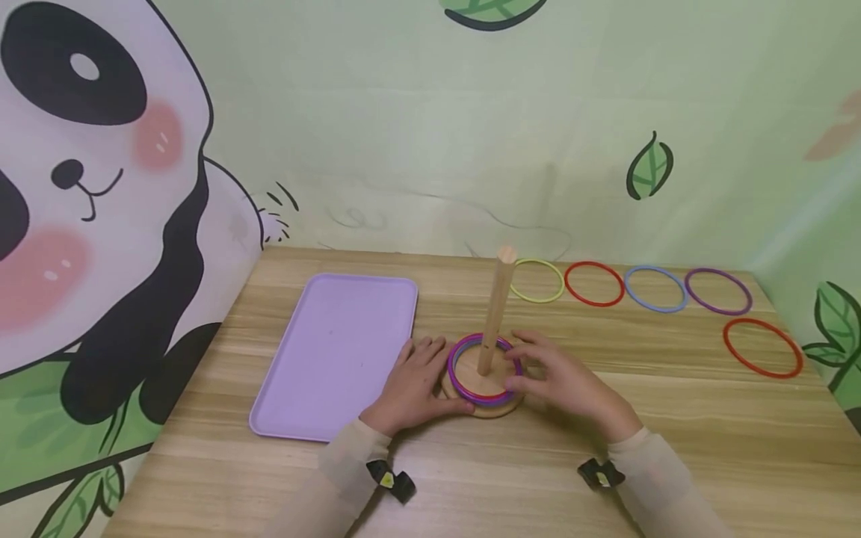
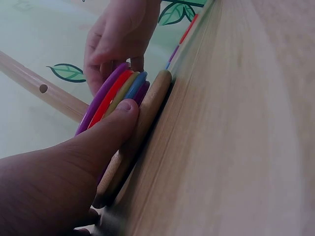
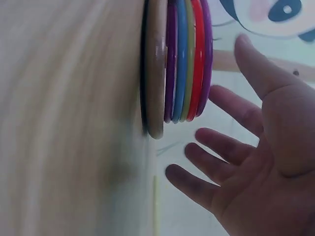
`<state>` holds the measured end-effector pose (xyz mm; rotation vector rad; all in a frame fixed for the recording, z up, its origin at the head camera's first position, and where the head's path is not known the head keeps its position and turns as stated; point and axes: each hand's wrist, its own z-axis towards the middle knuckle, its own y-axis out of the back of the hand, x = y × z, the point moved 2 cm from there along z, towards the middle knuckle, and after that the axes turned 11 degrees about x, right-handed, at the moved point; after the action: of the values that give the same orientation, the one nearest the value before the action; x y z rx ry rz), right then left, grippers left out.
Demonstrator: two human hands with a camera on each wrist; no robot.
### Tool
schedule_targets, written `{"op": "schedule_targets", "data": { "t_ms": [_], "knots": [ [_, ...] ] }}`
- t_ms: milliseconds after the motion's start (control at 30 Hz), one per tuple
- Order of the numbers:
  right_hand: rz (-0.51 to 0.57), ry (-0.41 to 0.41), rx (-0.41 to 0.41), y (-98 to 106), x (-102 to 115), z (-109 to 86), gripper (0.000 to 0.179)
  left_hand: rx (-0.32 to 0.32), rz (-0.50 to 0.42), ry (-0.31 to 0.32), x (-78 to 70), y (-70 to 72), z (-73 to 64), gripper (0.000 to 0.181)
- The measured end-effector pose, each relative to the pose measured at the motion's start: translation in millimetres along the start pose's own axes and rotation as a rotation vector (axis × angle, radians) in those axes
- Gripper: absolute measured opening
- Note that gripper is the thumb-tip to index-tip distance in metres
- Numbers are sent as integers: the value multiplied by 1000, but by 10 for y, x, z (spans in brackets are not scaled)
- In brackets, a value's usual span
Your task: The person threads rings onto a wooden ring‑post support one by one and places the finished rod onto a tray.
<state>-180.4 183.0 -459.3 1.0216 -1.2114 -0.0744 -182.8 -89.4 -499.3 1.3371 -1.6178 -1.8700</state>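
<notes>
A wooden ring stand (image 1: 493, 317), an upright peg on a round base (image 2: 158, 89), stands on the table. Stacked round the peg's foot are several thin rings: a purple ring (image 3: 205, 73) on top, then a red ring (image 3: 198, 64), a yellow-green ring (image 3: 189, 69), a blue ring (image 3: 181, 73) and another purple ring (image 3: 170, 73). My left hand (image 1: 418, 388) holds the stand at its left, its thumb against the edges of the rings and base. At the right of the stack my right hand (image 1: 565, 381) has its fingers spread, apart from the rings in the right wrist view.
A lilac tray (image 1: 336, 351) lies left of the stand. Along the back right lie a yellow-green ring (image 1: 538, 301), a red ring (image 1: 595, 305), a blue ring (image 1: 655, 309) and a purple ring (image 1: 718, 311). Another red ring (image 1: 763, 373) lies nearer the right edge. A painted wall backs the table.
</notes>
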Motion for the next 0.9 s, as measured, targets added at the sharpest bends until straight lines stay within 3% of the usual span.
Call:
{"op": "schedule_targets", "data": {
  "t_ms": [167,300,533,733,900],
  "knots": [
    [49,-28,-118,81,-209,2,32,3,-8,0,-6,-1,4,108],
    [54,-101,-158,151,-390,-36,38,7,-10,0,-10,0,0,109],
    [2,-154,-172,218,-580,2,56,6,-7,-1,3,-9,2,110],
    [-46,-241,-202,250,-673,244,70,1,-9,0,6,-6,-8,109],
    [-91,-332,-156,235,-694,400,77,4,-12,1,0,-4,4,110]
  ]
}}
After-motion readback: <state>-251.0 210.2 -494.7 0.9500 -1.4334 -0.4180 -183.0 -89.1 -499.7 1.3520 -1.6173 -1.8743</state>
